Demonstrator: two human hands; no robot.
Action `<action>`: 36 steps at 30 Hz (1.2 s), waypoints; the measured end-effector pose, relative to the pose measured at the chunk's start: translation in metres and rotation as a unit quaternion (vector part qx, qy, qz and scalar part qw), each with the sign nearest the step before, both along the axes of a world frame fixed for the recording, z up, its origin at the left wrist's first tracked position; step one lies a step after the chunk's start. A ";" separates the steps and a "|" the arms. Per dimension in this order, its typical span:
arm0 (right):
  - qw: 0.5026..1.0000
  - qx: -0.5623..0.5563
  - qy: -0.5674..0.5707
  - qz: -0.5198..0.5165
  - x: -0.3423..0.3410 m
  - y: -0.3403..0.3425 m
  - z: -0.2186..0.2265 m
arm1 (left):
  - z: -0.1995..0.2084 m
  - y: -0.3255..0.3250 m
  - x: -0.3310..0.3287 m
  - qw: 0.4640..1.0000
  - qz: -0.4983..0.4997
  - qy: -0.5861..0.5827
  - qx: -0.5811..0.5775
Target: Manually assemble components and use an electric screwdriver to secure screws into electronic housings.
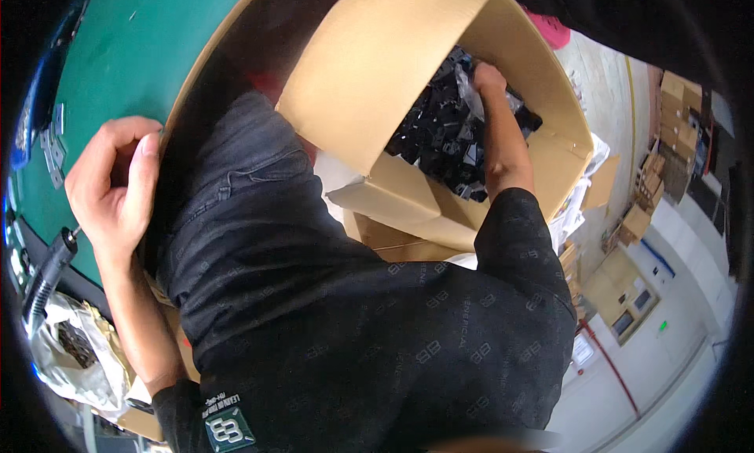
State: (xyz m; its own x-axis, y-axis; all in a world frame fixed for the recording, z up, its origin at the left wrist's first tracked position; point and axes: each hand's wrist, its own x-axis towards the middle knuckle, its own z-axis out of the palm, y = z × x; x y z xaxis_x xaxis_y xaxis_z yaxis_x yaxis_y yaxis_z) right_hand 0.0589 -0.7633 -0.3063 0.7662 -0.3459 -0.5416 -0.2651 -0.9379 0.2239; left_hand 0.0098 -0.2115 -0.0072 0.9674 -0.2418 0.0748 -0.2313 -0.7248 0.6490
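The right hand (490, 79) reaches among black parts (440, 135) inside the cardboard box (550, 84) at right, apparently picking; its grip cannot be told. The left hand (114, 178) curls loosely by the worktop (129, 60), contents unclear. Withdrawal likely calls for closed fingers.

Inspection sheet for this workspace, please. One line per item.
Surface: green worktop, at left.
Job's things: cardboard box, open, with many jumbled black parts and clear plastic film inside.
Clutter: flat grey pieces on the worktop; black-handled tool and a whitish plastic bag at lower left.
Left hand: curled beside the worktop's edge; contact unclear.
Right hand: inside the box, beside the film; fingers partly hidden, grip unclear.
Cables: nothing seen for certain.
Surroundings: stacked cartons and a pale floor, at right.
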 end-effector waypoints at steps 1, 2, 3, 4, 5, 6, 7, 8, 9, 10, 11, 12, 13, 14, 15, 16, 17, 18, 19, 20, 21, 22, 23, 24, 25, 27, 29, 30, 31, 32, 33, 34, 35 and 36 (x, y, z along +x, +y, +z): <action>0.999 -0.021 0.026 0.011 -0.002 0.003 -0.004 | 0.000 -0.001 -0.001 1.000 0.010 0.004 0.004; 0.998 -0.043 0.051 0.021 -0.003 0.005 -0.009 | 0.000 0.002 -0.002 1.000 0.004 0.011 -0.004; 0.998 -0.036 0.050 -0.006 -0.002 0.002 -0.016 | 0.000 0.003 -0.001 1.000 0.005 0.015 -0.010; 0.998 -0.035 0.055 0.003 0.002 -0.001 -0.018 | -0.001 0.004 -0.001 1.000 0.006 0.018 -0.017; 0.996 -0.049 0.070 0.030 0.002 -0.001 -0.017 | -0.002 0.006 -0.002 0.998 0.016 0.036 -0.041; 0.993 -0.062 0.086 0.056 0.002 -0.002 -0.017 | -0.004 0.009 -0.001 0.999 0.007 0.040 -0.026; 0.990 -0.073 0.075 0.090 0.001 -0.006 -0.020 | -0.002 0.010 -0.001 0.999 0.010 0.039 -0.030; 0.989 -0.072 0.081 0.100 -0.003 -0.004 -0.020 | -0.001 0.010 0.001 0.999 0.013 0.037 -0.036; 0.988 -0.070 0.071 0.119 -0.009 -0.002 -0.017 | 0.001 0.012 -0.002 0.996 0.048 0.075 -0.022; 0.987 -0.069 0.054 0.133 -0.008 -0.002 -0.014 | -0.002 0.010 0.000 0.995 0.039 0.061 -0.072; 0.985 -0.077 0.045 0.145 -0.014 -0.003 -0.016 | -0.004 0.010 0.002 0.995 0.025 0.052 -0.078; 0.985 -0.078 0.043 0.150 -0.008 -0.004 -0.015 | -0.006 0.010 0.004 0.996 0.011 0.043 -0.084; 0.988 -0.078 0.028 0.127 -0.014 -0.006 -0.013 | -0.006 0.009 0.004 0.995 0.010 0.046 -0.085; 0.992 -0.078 0.013 0.102 -0.020 -0.010 -0.010 | -0.006 0.007 0.005 0.996 0.015 0.047 -0.080; 0.992 -0.068 -0.022 0.107 -0.019 -0.016 -0.010 | -0.006 0.007 0.005 0.996 0.017 0.048 -0.075; 0.995 -0.068 -0.029 0.067 -0.020 -0.026 -0.006 | -0.007 0.006 0.003 0.995 0.007 0.052 -0.079; 0.997 -0.038 -0.056 0.037 -0.021 -0.002 0.017 | -0.008 0.013 -0.001 0.995 0.001 0.061 -0.075; 0.996 -0.018 -0.089 0.002 -0.019 0.014 0.043 | -0.013 0.018 0.001 0.995 -0.009 0.064 -0.080; 0.995 -0.026 -0.093 -0.008 -0.027 0.002 0.051 | -0.015 0.018 0.001 0.995 -0.006 0.073 -0.063; 0.987 0.041 -0.154 -0.033 -0.037 -0.015 0.059 | -0.018 0.015 0.005 0.995 -0.019 0.070 -0.071; 0.969 0.106 -0.215 -0.057 -0.048 -0.028 0.069 | -0.020 0.011 0.009 0.996 -0.001 0.050 -0.072; 0.969 0.092 -0.218 -0.075 -0.065 -0.031 0.081 | -0.025 0.007 0.012 0.997 0.010 0.035 -0.074; 0.951 0.146 -0.270 -0.044 -0.065 -0.020 0.093 | -0.013 0.005 0.004 0.994 0.059 0.040 -0.078; 0.926 0.199 -0.320 -0.014 -0.065 -0.012 0.104 | -0.001 -0.002 -0.010 0.995 0.055 0.039 -0.073; 0.899 0.231 -0.371 0.012 -0.067 -0.004 0.120 | 0.005 -0.016 -0.021 0.982 0.077 0.014 -0.172; 0.886 0.287 -0.315 -0.181 -0.089 0.068 0.202 | 0.000 -0.048 -0.024 0.964 -0.042 0.004 -0.261; 0.867 0.383 -0.315 -0.041 -0.117 0.111 0.251 | 0.008 -0.088 -0.020 0.944 -0.242 -0.026 -0.223; 0.840 0.466 -0.277 -0.027 -0.125 0.140 0.272 | 0.006 -0.110 -0.019 0.928 -0.306 -0.056 -0.205; 0.832 0.480 -0.265 0.086 -0.124 0.168 0.280 | -0.005 -0.120 -0.027 0.937 -0.282 -0.027 -0.204; 0.781 0.551 -0.254 0.145 -0.126 0.189 0.291 | -0.016 -0.131 -0.034 0.938 -0.269 0.001 -0.220; 0.741 0.572 -0.286 0.204 -0.128 0.212 0.297 | -0.021 -0.137 -0.040 0.924 -0.299 0.047 -0.235; 0.700 0.565 -0.356 0.253 -0.128 0.228 0.296 | -0.021 -0.142 -0.045 0.918 -0.309 0.048 -0.243; 0.689 0.548 -0.404 0.250 -0.131 0.239 0.293 | -0.020 -0.145 -0.049 0.869 -0.335 0.160 -0.326; 0.675 0.531 -0.449 0.248 -0.135 0.247 0.289 | -0.019 -0.146 -0.052 0.802 -0.352 0.270 -0.399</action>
State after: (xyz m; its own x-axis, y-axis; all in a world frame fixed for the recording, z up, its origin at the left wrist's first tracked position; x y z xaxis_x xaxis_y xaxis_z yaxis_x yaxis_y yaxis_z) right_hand -0.0763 -0.5159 -0.0171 0.8293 0.2905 0.4773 0.5583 -0.4667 -0.6859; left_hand -0.0419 -0.3570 -0.0262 0.5559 -0.8259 0.0938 0.0701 0.1590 0.9848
